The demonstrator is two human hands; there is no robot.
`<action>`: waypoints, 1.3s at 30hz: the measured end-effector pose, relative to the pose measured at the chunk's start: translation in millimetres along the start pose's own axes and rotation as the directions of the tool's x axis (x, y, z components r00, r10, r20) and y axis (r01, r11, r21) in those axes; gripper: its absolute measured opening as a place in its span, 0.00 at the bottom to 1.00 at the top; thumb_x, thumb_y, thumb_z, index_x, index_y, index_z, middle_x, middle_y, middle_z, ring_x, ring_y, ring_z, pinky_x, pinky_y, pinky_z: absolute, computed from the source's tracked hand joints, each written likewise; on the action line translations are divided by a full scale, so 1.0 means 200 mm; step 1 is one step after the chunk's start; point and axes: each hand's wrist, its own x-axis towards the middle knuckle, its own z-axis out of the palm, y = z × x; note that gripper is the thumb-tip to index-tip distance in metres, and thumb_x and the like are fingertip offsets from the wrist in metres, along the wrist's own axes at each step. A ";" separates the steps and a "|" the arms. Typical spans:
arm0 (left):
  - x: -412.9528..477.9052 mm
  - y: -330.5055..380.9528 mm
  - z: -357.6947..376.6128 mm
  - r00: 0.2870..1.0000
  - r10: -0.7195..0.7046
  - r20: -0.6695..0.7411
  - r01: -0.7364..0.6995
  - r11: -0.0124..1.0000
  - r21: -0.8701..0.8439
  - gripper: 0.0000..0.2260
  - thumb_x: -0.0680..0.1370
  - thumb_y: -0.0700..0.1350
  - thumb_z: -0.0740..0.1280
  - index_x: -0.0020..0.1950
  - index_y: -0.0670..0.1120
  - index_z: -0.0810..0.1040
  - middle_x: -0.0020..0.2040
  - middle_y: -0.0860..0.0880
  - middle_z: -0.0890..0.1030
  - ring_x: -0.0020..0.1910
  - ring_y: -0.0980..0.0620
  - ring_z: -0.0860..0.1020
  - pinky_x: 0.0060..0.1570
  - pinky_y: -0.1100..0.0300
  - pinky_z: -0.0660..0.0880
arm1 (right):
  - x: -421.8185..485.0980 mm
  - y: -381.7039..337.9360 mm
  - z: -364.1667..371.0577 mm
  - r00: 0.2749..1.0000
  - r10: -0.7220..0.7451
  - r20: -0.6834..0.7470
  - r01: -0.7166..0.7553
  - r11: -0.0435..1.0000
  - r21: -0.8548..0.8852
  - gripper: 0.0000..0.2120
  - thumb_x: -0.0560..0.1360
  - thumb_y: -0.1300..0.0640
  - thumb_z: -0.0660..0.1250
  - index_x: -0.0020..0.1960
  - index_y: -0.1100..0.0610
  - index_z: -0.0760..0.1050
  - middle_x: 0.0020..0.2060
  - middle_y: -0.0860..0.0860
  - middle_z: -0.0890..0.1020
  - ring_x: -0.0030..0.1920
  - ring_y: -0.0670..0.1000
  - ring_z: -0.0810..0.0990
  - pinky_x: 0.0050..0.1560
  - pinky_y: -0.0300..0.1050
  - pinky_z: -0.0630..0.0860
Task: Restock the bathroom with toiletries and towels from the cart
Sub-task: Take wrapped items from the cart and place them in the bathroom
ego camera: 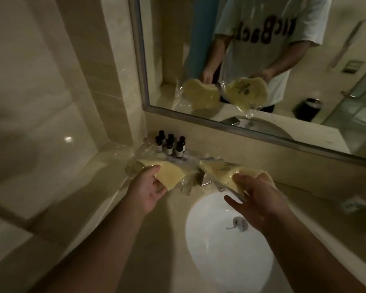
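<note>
My left hand point(149, 187) grips a pale yellow packet in clear plastic wrap point(169, 175) over the counter's left end. My right hand point(260, 199) holds a second yellow wrapped packet point(220, 171) with dark print on it, above the far rim of the sink. Several small dark bottles with white labels point(170, 143) stand in a group on the counter by the wall corner, just beyond the left packet. The two packets are apart, with the tap between them.
A white oval sink point(220, 261) lies below my hands, with a metal tap point(205, 180) at its back. A framed mirror point(304, 134) hangs above the beige counter point(156, 240). A small white item point(352, 204) lies at the right.
</note>
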 end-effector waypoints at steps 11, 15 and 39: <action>0.44 -0.16 0.00 0.980 -0.176 -0.095 0.177 0.984 -0.005 0.04 0.82 0.46 0.63 0.53 0.49 0.77 0.47 0.49 0.83 0.46 0.51 0.80 0.43 0.55 0.72 | 0.22 0.09 0.05 0.990 0.023 -0.141 -0.023 1.000 0.005 0.09 0.77 0.66 0.67 0.51 0.53 0.77 0.51 0.55 0.85 0.57 0.58 0.82 0.63 0.64 0.74; 0.46 -0.21 -0.01 0.961 -0.219 -0.167 0.235 0.969 0.081 0.05 0.79 0.48 0.67 0.52 0.48 0.77 0.40 0.48 0.79 0.38 0.51 0.77 0.37 0.58 0.72 | 0.26 0.09 0.06 0.990 0.043 -0.132 -0.042 0.999 0.009 0.11 0.77 0.66 0.67 0.54 0.53 0.78 0.55 0.55 0.83 0.57 0.57 0.82 0.63 0.62 0.75; 0.32 -0.16 -0.02 0.889 -0.376 -0.261 0.392 0.920 0.011 0.19 0.78 0.60 0.65 0.51 0.44 0.72 0.46 0.42 0.75 0.40 0.46 0.75 0.38 0.53 0.73 | 0.31 0.08 0.10 0.998 0.055 -0.002 -0.055 0.995 -0.085 0.10 0.77 0.66 0.67 0.48 0.52 0.80 0.45 0.51 0.87 0.53 0.55 0.83 0.59 0.56 0.77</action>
